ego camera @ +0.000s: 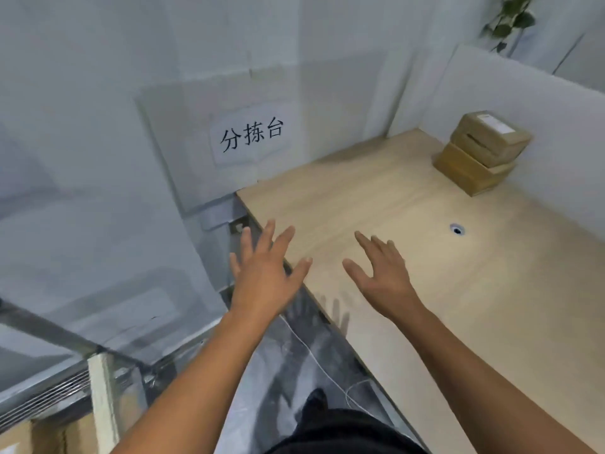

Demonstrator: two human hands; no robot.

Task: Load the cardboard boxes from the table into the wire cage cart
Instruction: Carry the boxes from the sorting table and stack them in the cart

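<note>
Two cardboard boxes sit stacked at the far right of the wooden table, against the white partition: the upper box has a white label, the lower box lies under it. My left hand hovers with fingers spread over the table's left edge, holding nothing. Over the tabletop, my right hand is spread flat and empty too. Both hands are well short of the boxes. The wire cage cart shows at the lower left, with brown cardboard inside it.
A paper sign with handwritten characters hangs on the grey wall behind the table. A round cable hole is in the tabletop. A white cable runs over the dark floor between cart and table. A plant hangs at the top right.
</note>
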